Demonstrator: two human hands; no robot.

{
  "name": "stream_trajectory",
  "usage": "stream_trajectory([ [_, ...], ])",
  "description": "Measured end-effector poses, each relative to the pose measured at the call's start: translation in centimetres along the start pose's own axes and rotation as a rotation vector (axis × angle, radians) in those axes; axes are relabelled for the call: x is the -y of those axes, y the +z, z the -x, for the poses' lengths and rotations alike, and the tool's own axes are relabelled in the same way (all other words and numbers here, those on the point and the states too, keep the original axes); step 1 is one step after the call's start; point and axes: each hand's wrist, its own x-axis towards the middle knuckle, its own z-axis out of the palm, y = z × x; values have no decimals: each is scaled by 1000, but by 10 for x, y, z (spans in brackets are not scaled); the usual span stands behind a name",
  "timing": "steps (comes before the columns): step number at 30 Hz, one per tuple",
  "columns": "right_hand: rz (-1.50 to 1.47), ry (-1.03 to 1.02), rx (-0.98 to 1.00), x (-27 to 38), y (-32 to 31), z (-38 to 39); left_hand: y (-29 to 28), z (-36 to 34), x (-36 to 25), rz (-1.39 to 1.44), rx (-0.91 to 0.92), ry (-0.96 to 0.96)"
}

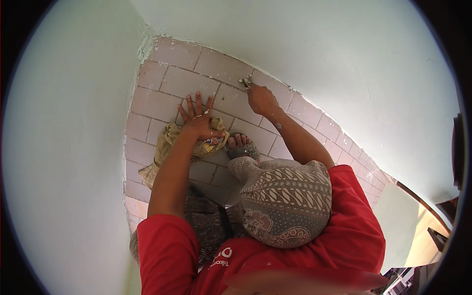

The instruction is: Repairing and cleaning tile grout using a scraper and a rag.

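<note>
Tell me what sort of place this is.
Probably a corner of an indoor room or passage, perhaps in a house: pinkish floor tiles run up to plain pale-green walls, with a rough, whitish patch where they meet.

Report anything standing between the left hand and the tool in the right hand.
Nothing visible stands between the left hand and the tool: only speckled floor tiles show there. The cloth lies at the left hand's wrist and thumb, outside that gap. The right hand covers the tool's other end.
</note>
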Motion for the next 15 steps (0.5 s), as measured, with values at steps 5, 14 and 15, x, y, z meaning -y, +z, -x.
stream_trajectory([
  [5, -203, 120, -84, 18, 16, 5, 3, -11, 4, 31, 31, 74],
  [14, -226, 163, -91, 16, 10, -3, 6, -6, 2, 75, 11, 89],
  [15, -247, 165, -72, 15, 5, -8, 3, -6, 2, 67, -18, 100],
])
